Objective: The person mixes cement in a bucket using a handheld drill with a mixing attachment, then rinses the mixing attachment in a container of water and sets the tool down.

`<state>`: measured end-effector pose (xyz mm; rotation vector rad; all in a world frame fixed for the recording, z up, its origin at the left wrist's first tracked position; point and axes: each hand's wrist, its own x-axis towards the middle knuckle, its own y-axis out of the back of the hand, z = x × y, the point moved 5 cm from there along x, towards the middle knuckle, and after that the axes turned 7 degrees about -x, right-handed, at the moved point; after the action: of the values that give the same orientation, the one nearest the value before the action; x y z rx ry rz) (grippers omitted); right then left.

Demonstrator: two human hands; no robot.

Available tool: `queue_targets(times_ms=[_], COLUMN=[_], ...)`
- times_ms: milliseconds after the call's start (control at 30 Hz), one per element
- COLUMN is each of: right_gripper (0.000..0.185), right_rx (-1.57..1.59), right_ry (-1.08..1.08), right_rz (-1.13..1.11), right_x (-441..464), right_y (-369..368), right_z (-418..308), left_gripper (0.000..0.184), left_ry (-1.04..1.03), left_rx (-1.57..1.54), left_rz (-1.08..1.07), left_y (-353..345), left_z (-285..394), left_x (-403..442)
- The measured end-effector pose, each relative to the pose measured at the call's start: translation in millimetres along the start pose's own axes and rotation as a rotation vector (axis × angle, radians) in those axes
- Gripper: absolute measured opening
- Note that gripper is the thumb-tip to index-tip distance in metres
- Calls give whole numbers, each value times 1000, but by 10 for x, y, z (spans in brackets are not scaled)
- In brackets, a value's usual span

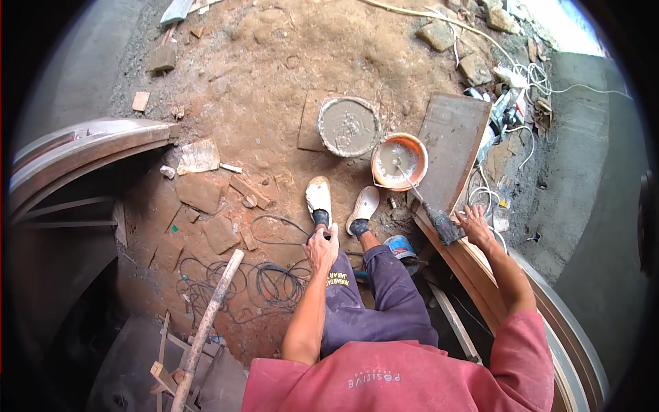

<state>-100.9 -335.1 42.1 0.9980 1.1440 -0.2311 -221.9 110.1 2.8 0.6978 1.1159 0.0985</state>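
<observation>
My left hand (321,249) rests over my knee, its thumb and fingers apart, with nothing visible in it. My right hand (475,224) is spread open beside the rear of a power drill (443,224); whether it touches the drill is hard to tell. The drill lies on a curved wooden frame (473,271), its long mixing rod reaching into an orange bucket (422,156) of wet grey mix. Left of that stands a larger, mortar-crusted bucket (320,130), nearly full of wet grey mortar.
A flat board (453,137) lies right of the buckets. Black cable (274,281) is coiled on the dirt floor by my left leg. A wooden pole (209,326) leans at lower left. A small blue can (399,246) stands near my foot. Rubble and pale cords (535,79) lie at right.
</observation>
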Motion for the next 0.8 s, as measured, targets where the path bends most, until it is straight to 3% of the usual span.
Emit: queue_targets(times_ms=[33, 67, 100, 167, 233, 267, 300, 367, 433, 467, 500, 567, 633, 700, 767, 800], right_gripper=[82, 73, 76, 79, 56, 49, 48, 46, 47, 47, 49, 53, 56, 54, 51, 51], right_rx=[-85, 126, 147, 547, 795, 991, 1178, 1258, 1236, 1297, 1211, 1167, 791, 641, 659, 740], right_ry=[-63, -152, -207, -227, -190, -247, -249, -240, -130, -1, 98, 199, 350, 302, 99, -17], right_rz=[90, 96, 215, 628, 1054, 994, 939, 860, 937, 980, 1077, 1025, 1046, 1002, 1017, 976], right_x=[14, 2, 0, -32, -176, -245, -246, -359, -549, -743, -634, -578, -705, -621, -435, -310], right_y=[53, 318, 513, 859, 1248, 1454, 1549, 1899, 2392, 2708, 2798, 2935, 3139, 3061, 2976, 2872], right_z=[95, 101, 85, 77, -120, -257, -401, -747, -1081, -1237, -1390, -1559, -1806, -1743, -1537, -1411], left_gripper=[67, 59, 52, 41, 29, 24, 22, 18, 18, 30, 30, 56, 80, 96, 105, 100], left_ry=[-24, -152, -288, -421, -546, -578, -468, -371, -184, -56, -65, 84, -79, -108, -229, -307], left_rx=[-9, -100, -195, -292, -438, -431, -435, -686, -1523, -1597, -1578, -1742, -1896, -1743, -1629, -1629], left_rz=[15, 104, 200, 313, 364, 426, 490, 266, -56, -250, -254, -816, -932, -930, -621, -483], left_y=[8, 30, 91, 233, 559, 610, 794, 855, 675, 679, 715, 512, 741, 1362, 1763, 1948], left_z=[31, 25, 37, 68, 321, 351, 553, 713, 1050, 1244, 1361, 1682, 2070, 2356, 2360, 2329], left_x=[1, 9, 11, -1, -112, -64, -250, -203, -398, -558, -526, -478, -737, -1236, -1114, -967])
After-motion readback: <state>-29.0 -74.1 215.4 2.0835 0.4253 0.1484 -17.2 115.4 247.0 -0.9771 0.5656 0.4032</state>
